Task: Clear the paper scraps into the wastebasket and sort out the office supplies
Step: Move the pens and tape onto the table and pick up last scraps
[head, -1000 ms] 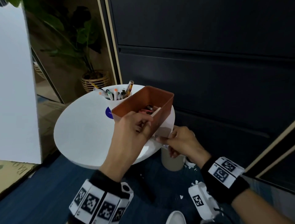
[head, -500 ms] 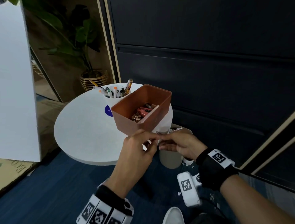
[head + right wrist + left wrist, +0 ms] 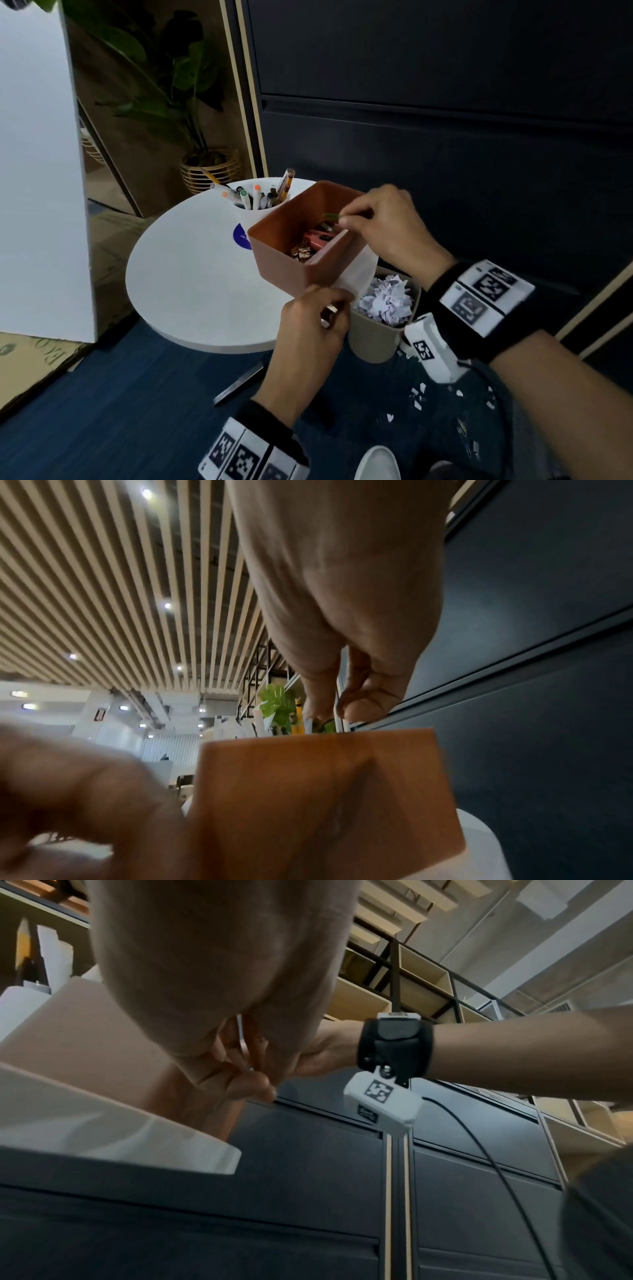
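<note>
Sorting small supplies into a brown bin (image 3: 284, 270) at the near edge of a round white table (image 3: 191, 277), a person works with both hands over a carpeted office floor. The right hand (image 3: 383, 226) hovers above the bin's open top, its thumb and fingertips (image 3: 363, 710) pinched narrowly on a thin green item (image 3: 330, 216), too small to identify with certainty. The left hand (image 3: 308, 325) pinches the lower edge of a white paper sheet (image 3: 356, 274) that hangs against the bin's right side, directly above a beige wastebasket (image 3: 373, 339) already holding crumpled paper (image 3: 387, 301).

Inside the bin lie a red object, possibly a stapler, and a cluster of small metallic clips. Behind it a white pen cup (image 3: 255, 209) carries markers and pens. Tiny paper scraps (image 3: 419, 397) are scattered on the floor beside the wastebasket, and a dark pen-like object (image 3: 239, 380) lies under the table's edge.

The step in hand appears to be dropping the green item among the supplies. Next, the pinch should open only once it is well inside the bin's walls; then the sheet needs easing free and releasing over the wastebasket. The floor scraps likely remain to be gathered.
</note>
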The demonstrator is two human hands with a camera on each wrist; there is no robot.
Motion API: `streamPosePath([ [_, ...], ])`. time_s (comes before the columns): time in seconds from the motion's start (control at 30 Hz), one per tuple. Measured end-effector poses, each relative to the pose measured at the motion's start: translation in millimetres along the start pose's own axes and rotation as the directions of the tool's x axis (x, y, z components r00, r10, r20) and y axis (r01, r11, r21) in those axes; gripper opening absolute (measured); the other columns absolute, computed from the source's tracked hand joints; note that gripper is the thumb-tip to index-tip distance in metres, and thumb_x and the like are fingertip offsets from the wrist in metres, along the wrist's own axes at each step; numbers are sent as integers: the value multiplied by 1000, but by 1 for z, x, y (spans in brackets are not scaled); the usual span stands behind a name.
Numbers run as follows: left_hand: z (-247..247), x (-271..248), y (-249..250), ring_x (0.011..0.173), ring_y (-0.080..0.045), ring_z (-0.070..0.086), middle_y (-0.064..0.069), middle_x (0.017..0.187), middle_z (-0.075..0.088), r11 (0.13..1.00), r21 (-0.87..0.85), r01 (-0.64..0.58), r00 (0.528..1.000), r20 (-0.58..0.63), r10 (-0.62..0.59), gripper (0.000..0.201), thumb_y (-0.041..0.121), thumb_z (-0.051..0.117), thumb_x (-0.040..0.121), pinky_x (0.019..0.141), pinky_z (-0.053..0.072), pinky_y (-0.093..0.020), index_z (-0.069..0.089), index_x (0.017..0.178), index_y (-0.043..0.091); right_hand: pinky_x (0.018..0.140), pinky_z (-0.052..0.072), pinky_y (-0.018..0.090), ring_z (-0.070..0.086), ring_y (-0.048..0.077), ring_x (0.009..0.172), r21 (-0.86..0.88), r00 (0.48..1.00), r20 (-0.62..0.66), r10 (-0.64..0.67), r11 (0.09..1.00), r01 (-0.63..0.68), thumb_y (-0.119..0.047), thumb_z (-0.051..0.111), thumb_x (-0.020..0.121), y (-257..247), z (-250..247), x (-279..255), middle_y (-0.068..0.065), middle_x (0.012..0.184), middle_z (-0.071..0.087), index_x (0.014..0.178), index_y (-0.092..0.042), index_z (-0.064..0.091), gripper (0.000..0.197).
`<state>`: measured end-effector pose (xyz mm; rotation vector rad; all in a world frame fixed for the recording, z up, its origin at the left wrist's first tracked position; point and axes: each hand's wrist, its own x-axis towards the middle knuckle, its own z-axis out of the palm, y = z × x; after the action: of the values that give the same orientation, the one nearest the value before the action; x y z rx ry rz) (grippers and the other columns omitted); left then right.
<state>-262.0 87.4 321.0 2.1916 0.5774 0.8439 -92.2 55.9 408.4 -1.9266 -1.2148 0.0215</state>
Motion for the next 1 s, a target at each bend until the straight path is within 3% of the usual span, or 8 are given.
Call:
streamPosePath([
  [0.2, 31, -54, -47, 77, -3, 60, 15, 84, 63, 1000, 24, -1, 971, 238, -5, 21, 8, 66, 87, 66, 39, -5, 74, 95, 26, 68, 45, 5, 64, -7, 75, 29, 994, -101, 35, 999, -32, -24, 69, 90, 52, -13, -22, -17, 84, 71, 94, -22, 78, 10],
  [0.3, 62, -86, -100, 64, -3, 53, 14, 69, 53, 993, 118, 26, 907, 415, -73, 30, 2, 59, 81, 59, 36, -12, 58, 70, 30, 53, 43, 9, 59, -7, 56, 81, 974, 8, 228, 970, -228, -22, 70, 90, 117, -17, -52, -17, 64, 67, 87, -20, 78, 9],
  [0.4, 99, -99, -162, 61, -4, 54, 4, 65, 60, 971, 163, 175, 842, 487, -233, 17, 2, 57, 83, 59, 49, -34, 62, 70, 12, 47, 47, 20, 56, 7, 50, 7, 876, 258, 408, 906, -424, -20, 72, 89, 193, 0, -79, -4, 57, 67, 78, -13, 77, 14],
  [0.6, 182, -74, -261, 70, -14, 65, 3, 72, 68, 873, 289, 393, 751, 447, -486, 24, 6, 58, 89, 66, 49, -26, 71, 71, 16, 43, 45, 19, 56, 10, 48, -157, 647, 548, 530, 825, -543, -14, 68, 90, 309, 70, -126, 8, 62, 65, 78, -3, 71, 17],
  [0.7, 224, -58, -300, 51, -14, 48, 4, 52, 49, 895, 311, 320, 778, 453, -436, 32, 0, 48, 79, 55, 39, -29, 50, 52, 18, 44, 47, 19, 55, 3, 43, -211, 574, 606, 550, 808, -551, -16, 69, 89, 359, 113, -151, 1, 60, 64, 79, -8, 72, 13],
  [0.8, 258, -37, -341, 61, -28, 59, -16, 66, 61, 851, 479, 217, 684, 547, -482, 26, 4, 45, 84, 63, 45, -39, 56, 61, 10, 47, 51, 22, 57, 10, 51, -190, 545, 609, 576, 773, -605, -8, 71, 86, 407, 151, -182, 3, 61, 64, 83, 0, 74, 9],
  [0.93, 277, -8, -395, 63, -22, 53, -1, 73, 57, 759, 641, 116, 622, 548, -558, 26, 12, 43, 79, 61, 40, -32, 42, 56, 25, 59, 40, 12, 58, 13, 72, -160, 575, 585, 572, 777, -609, -4, 77, 80, 444, 192, -220, -2, 74, 63, 84, -2, 75, 5],
  [1.0, 280, 6, -405, 77, -27, 60, -9, 93, 65, 690, 724, 26, 593, 544, -593, 22, 14, 46, 88, 66, 46, -35, 58, 71, 23, 74, 40, 17, 60, 18, 87, -187, 604, 545, 582, 786, -589, -5, 76, 81, 460, 210, -235, 4, 89, 64, 95, 1, 74, 15],
])
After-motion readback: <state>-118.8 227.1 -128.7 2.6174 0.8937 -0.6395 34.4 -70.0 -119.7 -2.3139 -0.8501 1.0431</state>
